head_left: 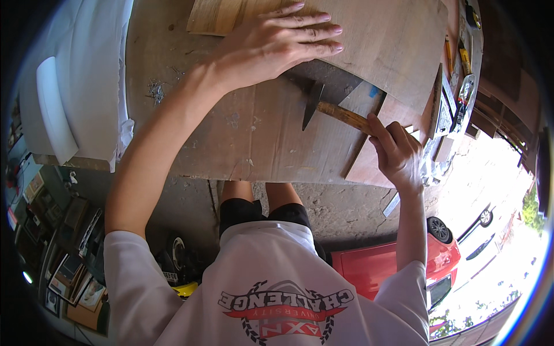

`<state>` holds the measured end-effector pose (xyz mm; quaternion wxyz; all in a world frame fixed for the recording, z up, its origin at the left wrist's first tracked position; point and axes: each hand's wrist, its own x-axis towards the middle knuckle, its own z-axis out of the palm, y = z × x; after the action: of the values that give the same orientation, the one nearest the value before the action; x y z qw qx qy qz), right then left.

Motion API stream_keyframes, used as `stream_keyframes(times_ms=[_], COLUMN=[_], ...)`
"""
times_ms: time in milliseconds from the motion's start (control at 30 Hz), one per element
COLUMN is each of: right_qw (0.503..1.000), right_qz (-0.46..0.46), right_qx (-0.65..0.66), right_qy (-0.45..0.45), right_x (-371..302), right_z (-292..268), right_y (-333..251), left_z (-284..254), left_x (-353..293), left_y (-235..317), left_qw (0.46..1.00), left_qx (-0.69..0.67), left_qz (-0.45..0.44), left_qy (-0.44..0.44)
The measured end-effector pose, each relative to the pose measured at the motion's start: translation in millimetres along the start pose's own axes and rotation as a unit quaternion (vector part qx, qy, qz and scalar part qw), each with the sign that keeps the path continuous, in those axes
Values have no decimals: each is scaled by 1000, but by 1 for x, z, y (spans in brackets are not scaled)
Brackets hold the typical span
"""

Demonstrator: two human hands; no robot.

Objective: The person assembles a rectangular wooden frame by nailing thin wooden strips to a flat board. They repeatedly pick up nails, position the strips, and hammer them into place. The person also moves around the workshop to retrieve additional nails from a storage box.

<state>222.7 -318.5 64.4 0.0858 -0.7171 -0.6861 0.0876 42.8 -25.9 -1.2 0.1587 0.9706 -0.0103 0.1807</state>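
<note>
Holding the hammer (346,117) by the lower part of its handle, the right hand (398,151) keeps its fingers curled round the wood, so this grip is narrow and filled. From the grip, the handle's long axis runs to the left and somewhat away from the body, ending at the dark metal head (312,106). The head sits crosswise to the handle: its pointed end reaches back toward the body, its other end faces the left hand (283,43).

The relation that counts here is between head and left hand. The right grip alone carries the tool, yet the head shows nearer to the left fingers than to the right ones (whether it touches the surface below or hovers over it, I cannot tell). The left hand lies beyond and to the left of the right grip, palm down and fingers nearly straight, pressing on a thin wooden board (392,49) rather than closing on anything. That board's near edge runs between the left hand and the hammer's handle.

Well to the left of the right grip, a small heap of nails (155,91) lies on the table (259,158); beyond the grip and to its right is a pencil (448,55).
</note>
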Motion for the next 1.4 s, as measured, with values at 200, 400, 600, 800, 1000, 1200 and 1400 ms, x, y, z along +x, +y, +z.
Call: stream_keyframes(times_ms=[200, 400, 600, 800, 1000, 1200, 1400], right_qw=[1000, 999, 1000, 997, 944, 648, 667], right_qz=[6, 44, 8, 69, 188, 329, 408], right_qx=[-19, -4, 4, 16, 207, 651, 552], right_qy=[17, 12, -14, 22, 176, 219, 291], right_x=[18, 25, -5, -40, 8, 129, 178], right_z=[-6, -7, 0, 11, 23, 58, 63], right_y=[10, 9, -5, -40, -103, -207, -221], left_z=[4, 2, -26, -94, -100, -94, -91], left_x=[-4, 0, -2, -53, -39, -26, -27], left_y=[-2, 4, 0, -42, -62, -56, -49], left_qw=[1000, 1000, 991, 757, 750, 781, 775], left_qx=[7, 24, -93, -160, -286, -234, -243], left_qz=[3, -3, -57, -571, -595, -578, -582], left_qy=[-4, 15, 74, 275, 34, -22, -34])
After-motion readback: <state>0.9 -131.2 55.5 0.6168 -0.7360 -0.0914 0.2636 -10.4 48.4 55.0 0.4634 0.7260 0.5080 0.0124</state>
